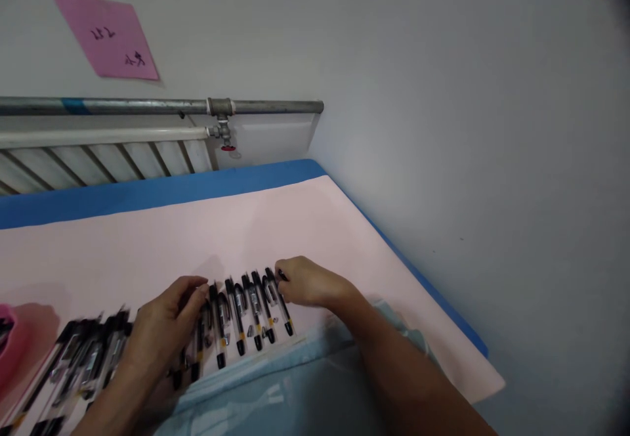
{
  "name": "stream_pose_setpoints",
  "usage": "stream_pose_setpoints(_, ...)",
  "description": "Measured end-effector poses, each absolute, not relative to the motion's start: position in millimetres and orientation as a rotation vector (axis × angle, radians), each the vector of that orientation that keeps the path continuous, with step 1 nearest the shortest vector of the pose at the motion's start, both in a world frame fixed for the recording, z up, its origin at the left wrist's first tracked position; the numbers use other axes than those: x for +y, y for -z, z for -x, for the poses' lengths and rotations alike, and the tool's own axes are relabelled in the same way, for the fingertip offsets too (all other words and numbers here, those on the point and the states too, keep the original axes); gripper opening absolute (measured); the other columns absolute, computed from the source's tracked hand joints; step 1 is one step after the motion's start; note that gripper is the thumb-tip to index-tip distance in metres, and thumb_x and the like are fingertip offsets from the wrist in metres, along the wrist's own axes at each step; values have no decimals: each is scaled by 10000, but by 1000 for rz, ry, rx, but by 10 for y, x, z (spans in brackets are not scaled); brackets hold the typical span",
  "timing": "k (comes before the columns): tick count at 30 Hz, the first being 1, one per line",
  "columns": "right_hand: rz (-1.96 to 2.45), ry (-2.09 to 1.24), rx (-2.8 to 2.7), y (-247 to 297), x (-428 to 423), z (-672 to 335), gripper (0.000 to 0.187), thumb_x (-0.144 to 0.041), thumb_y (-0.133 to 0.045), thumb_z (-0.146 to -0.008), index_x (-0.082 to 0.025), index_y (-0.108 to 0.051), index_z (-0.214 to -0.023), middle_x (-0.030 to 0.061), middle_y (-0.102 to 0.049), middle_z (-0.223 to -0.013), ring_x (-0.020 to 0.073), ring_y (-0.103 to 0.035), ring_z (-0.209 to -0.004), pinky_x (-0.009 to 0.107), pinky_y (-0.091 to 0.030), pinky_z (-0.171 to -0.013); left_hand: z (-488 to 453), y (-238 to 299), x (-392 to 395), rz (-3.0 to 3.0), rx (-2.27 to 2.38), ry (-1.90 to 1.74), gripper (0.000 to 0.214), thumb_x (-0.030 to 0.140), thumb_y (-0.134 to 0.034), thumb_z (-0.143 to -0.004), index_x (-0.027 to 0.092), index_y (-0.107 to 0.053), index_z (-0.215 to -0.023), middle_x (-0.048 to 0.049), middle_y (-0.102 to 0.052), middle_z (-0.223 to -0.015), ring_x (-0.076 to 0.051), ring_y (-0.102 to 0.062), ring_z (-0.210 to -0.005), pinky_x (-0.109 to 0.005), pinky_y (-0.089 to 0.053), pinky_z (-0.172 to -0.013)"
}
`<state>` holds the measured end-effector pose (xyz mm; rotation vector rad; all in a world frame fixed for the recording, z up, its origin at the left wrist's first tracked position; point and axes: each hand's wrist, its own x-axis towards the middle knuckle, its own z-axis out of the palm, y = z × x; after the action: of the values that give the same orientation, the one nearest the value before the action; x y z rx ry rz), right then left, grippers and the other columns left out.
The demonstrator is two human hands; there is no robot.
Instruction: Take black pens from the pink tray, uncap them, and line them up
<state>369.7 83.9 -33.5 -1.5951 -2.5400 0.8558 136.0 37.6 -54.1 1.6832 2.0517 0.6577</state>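
Note:
A row of several black pens (246,311) with clear barrels lies side by side on the pink sheet (295,226) near the front edge. My left hand (165,327) rests on the left part of the row, its fingers curled over the pens. My right hand (308,282) sits at the right end of the row, fingers pinched together on the tip of the last pen (278,298). More pens (83,357) lie in a blurred bunch further left.
The pink sheet covers a blue table (147,193) that ends at a grey wall on the right. A radiator (98,160) and a metal pipe (162,106) run along the back. A pink object (7,337) sits at the left edge. A pink note (105,35) hangs on the wall.

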Motion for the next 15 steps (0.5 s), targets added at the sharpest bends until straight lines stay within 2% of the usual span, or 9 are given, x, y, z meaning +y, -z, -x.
stream_pose_setpoints(15, 1685, -724, -2514, 428, 935, -3709, 221, -189, -437, -751, -128, -641, -812, 89, -664, -827, 151, -566, -699, 219, -335, -568, -1343, 517, 351, -1646, 1998, -650, 320, 475, -459, -739, 257, -640, -888, 15, -709, -761, -180, -644, -687, -227, -463, -598)
